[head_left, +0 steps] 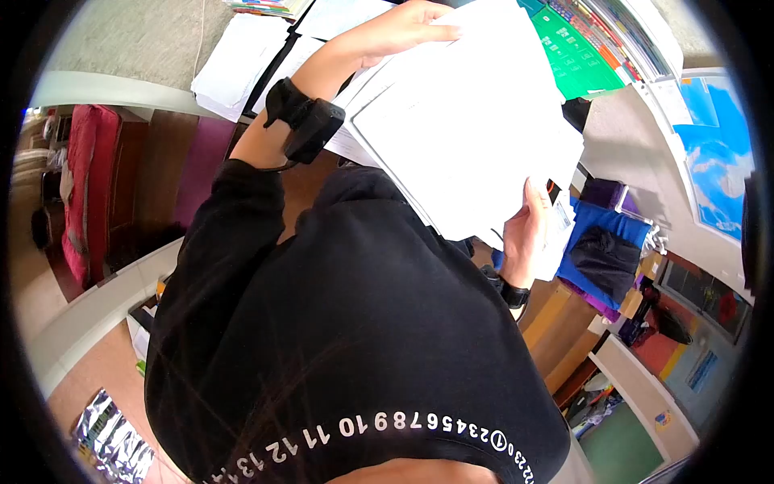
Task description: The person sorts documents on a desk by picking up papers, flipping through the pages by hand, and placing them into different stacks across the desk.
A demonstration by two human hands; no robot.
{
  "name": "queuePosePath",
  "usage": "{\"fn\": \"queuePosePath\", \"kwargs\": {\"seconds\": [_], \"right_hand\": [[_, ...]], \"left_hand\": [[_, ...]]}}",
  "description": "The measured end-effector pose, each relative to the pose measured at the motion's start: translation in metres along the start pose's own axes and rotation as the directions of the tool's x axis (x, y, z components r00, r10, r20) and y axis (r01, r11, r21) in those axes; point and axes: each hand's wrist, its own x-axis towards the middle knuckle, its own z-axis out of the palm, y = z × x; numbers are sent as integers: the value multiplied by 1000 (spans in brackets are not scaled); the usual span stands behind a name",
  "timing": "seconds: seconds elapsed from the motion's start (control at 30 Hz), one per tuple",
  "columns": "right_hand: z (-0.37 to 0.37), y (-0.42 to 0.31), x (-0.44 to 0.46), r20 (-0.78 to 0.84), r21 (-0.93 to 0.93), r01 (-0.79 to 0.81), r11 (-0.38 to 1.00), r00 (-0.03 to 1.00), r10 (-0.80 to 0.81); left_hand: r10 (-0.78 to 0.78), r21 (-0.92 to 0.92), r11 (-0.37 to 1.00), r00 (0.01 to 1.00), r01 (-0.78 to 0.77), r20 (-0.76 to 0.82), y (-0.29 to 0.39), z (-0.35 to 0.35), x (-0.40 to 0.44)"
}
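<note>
A thick stack of white papers (459, 121) is held up at a tilt in front of my chest, its surface washed out by glare. My left hand (407, 34) grips its upper left edge, with the thumb on the top sheet and the other fingers partly hidden. At the lower right edge, my right hand (528, 226) is closed on the same stack, its thumb pointing up along the side. Several sheets stick out unevenly near this hand.
More white sheets (242, 60) lie at the upper left. Behind the stack are a green sheet (574, 60) and a row of books (637, 32). Blue and black cloth (605, 258) hangs at the right. A red cushioned seat (93, 194) stands at the far left.
</note>
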Motion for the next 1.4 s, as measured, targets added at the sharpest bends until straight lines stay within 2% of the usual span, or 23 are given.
{"fn": "queuePosePath", "kwargs": {"seconds": [0.13,0.23,0.33,0.4,0.43,0.47,0.53,0.67,0.7,0.73,0.8,0.87,0.93,0.97,1.0,1.1,1.17,1.2,1.23,1.27,1.3,1.33,1.4], "right_hand": [[1,-4,1,55,18,-7,1000,998,6],[3,-3,2,-3,-2,28,1000,1000,-28],[-23,18,11,-22,-61,92,994,995,-93],[-30,27,15,-67,-117,102,988,992,-110],[-34,30,16,-91,-148,104,983,989,-118],[-38,34,16,-108,-258,71,963,989,-102],[-46,44,17,-92,-305,-15,952,996,-13],[-50,42,23,-26,-416,-45,908,999,38],[-46,36,25,-7,-347,-35,937,999,34],[-50,36,30,-9,-378,-16,926,1000,14],[-69,28,47,-11,-366,11,930,1000,-15],[-102,17,75,-72,-406,81,910,990,-121],[-145,5,112,-197,-248,77,966,972,-128],[-161,-5,132,-230,-185,124,975,959,-166],[-173,-7,157,-339,-144,189,971,913,-227],[-233,-5,216,-248,-36,320,947,915,-319],[-280,24,264,-335,150,262,954,921,-200],[-310,51,295,-446,277,196,941,893,-55],[-369,105,344,-557,357,219,908,830,19],[-361,113,333,-430,-486,21,874,865,-260],[-352,118,321,-122,-983,-68,170,937,-328],[-352,127,327,-113,-990,-79,117,940,-322],[-348,149,340,-98,-995,-100,9,946,-308]], "left_hand": [[-66,-59,996,998,67,3,2,4,0],[-169,114,976,974,188,-153,-5,11,-11],[-263,-245,945,949,216,-175,-21,12,-24],[-235,-133,971,891,198,-390,-13,40,-45],[-297,-141,955,867,262,-401,-27,40,-47],[-359,-149,933,839,326,-408,-42,38,-51],[-423,-295,896,839,332,-343,-39,47,-64],[-346,-212,934,879,289,-328,-70,36,-83],[-344,-199,936,874,290,-343,-72,34,-87],[-339,-186,939,868,289,-364,-70,33,-92],[-292,-261,943,884,204,-364,-55,40,-92],[-282,-313,935,884,166,-374,-52,38,-97],[-241,-325,941,866,98,-438,-39,45,-96],[-225,-337,939,857,65,-464,-37,46,-96],[-212,-333,942,834,36,-509,-38,45,-100],[-160,-354,932,781,-82,-604,-29,55,-105],[-152,-336,936,739,-105,-656,-25,62,-114],[-147,-326,939,724,-112,-674,-22,65,-117],[-146,-293,950,683,-104,-716,-19,70,-120],[-144,-263,960,644,-92,-751,-16,75,-123],[-141,-236,969,607,-79,-782,-15,79,-124],[-146,-243,967,619,-75,-771,-11,82,-126],[-141,-267,953,574,-141,-806,-4,94,-125]]}}
